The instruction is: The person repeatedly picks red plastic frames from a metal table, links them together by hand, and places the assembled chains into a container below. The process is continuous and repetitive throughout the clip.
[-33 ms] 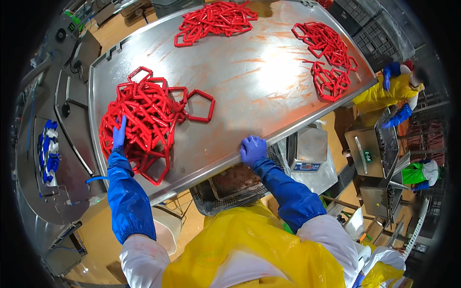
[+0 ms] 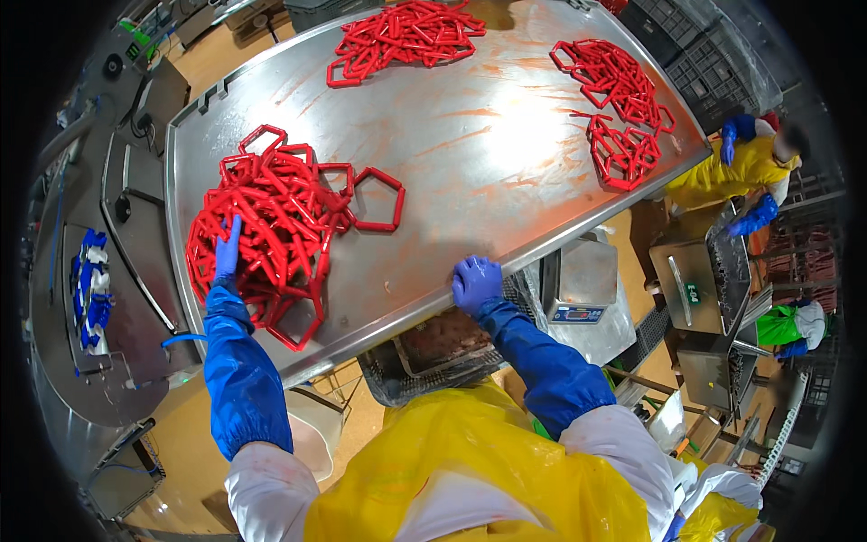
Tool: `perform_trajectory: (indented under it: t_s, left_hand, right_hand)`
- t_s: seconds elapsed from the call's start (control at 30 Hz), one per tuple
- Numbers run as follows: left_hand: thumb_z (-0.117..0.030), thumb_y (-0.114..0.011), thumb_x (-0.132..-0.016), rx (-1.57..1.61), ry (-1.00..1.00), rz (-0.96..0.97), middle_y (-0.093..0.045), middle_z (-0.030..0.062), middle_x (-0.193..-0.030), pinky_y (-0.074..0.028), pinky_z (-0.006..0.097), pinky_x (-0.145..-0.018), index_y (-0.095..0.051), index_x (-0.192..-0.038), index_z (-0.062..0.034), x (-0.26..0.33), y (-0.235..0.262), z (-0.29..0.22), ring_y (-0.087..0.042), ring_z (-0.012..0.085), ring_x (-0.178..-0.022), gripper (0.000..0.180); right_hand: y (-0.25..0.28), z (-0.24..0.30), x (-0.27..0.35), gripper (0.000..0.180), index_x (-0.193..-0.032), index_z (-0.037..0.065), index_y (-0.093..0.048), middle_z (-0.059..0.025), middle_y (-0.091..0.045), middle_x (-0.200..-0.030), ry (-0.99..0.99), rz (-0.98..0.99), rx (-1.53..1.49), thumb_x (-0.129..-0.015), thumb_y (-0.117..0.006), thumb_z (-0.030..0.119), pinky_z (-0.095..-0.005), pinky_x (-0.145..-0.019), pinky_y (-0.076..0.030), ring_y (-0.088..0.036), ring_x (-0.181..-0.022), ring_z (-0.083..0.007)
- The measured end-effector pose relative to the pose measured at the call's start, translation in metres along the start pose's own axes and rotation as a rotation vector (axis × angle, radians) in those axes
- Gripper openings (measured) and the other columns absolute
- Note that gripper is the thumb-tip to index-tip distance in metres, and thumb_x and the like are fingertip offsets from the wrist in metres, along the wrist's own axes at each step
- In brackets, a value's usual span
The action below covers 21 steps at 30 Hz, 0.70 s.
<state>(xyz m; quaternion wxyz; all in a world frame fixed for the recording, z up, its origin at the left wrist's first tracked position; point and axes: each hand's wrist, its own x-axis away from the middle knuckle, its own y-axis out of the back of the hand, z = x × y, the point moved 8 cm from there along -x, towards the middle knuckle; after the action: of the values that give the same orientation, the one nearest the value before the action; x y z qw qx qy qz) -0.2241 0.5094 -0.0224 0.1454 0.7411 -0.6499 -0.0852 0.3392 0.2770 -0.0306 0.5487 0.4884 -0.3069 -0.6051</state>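
My left hand (image 2: 228,253), in a purple glove, reaches into the left side of a big heap of red linked sausages (image 2: 271,203) at the left of the steel table (image 2: 433,208). Its visible fingers stretch out against the links, thumb apart; some fingertips are hidden among the sausages. One loop of links sticks out from the heap to the right. My right hand (image 2: 477,284), gloved alike, is closed over the raised near rim of the table, with its knuckles on top.
More red sausage piles lie at the table's far edge (image 2: 406,36) and right end (image 2: 619,86). Below the near rim are a black crate (image 2: 384,375) and a bench scale (image 2: 580,280). Co-workers (image 2: 745,167) stand at the right by a steel cart (image 2: 691,285).
My left hand has shifted slightly right against the heap. The lowest loop of sausages has moved a little right with it. My right hand stays on the rim.
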Motion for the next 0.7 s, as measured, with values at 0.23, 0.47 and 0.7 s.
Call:
perform_trajectory:
  t_s: [0.23, 0.47, 0.7]
  left_hand:
    - [-0.047, -0.067, -0.093, -0.048, -0.036, 0.063, -0.042, 0.0178, -0.153, -0.031, 0.039, -0.116, -0.038, -0.15, 0.0013, 0.027, -0.183, -0.049, -0.039, 0.0261, -0.142, 0.081]
    - [-0.054, -0.066, -0.091, 0.073, -0.231, 0.547, -0.035, 0.0236, -0.156, -0.028, 0.04, -0.119, -0.028, -0.155, -0.0013, 0.039, -0.4, -0.182, -0.034, 0.0314, -0.146, 0.09]
    - [-0.02, -0.074, -0.09, 0.014, -0.548, 0.223, -0.054, 0.0167, -0.139, -0.045, 0.039, -0.105, -0.046, -0.144, -0.0008, 0.178, -0.245, -0.25, -0.054, 0.0261, -0.126, 0.064]
  right_hand:
    - [0.004, 0.003, 0.008, 0.013, -0.084, 0.015, -0.06, -0.0092, -0.058, -0.085, -0.008, 0.024, -0.012, -0.078, -0.062, 0.025, -0.0488, -0.072, -0.04, -0.057, -0.083, -0.0325]
    - [0.003, 0.01, 0.008, 0.015, -0.086, 0.015, -0.06, -0.009, -0.058, -0.086, 0.012, 0.036, -0.035, -0.076, -0.062, 0.026, -0.049, -0.075, -0.04, -0.057, -0.085, -0.0323]
    - [0.004, 0.011, 0.019, 0.012, -0.084, 0.016, -0.061, -0.0078, -0.059, -0.085, -0.02, -0.046, -0.042, -0.076, -0.061, 0.024, -0.0497, -0.074, -0.04, -0.056, -0.084, -0.0323]
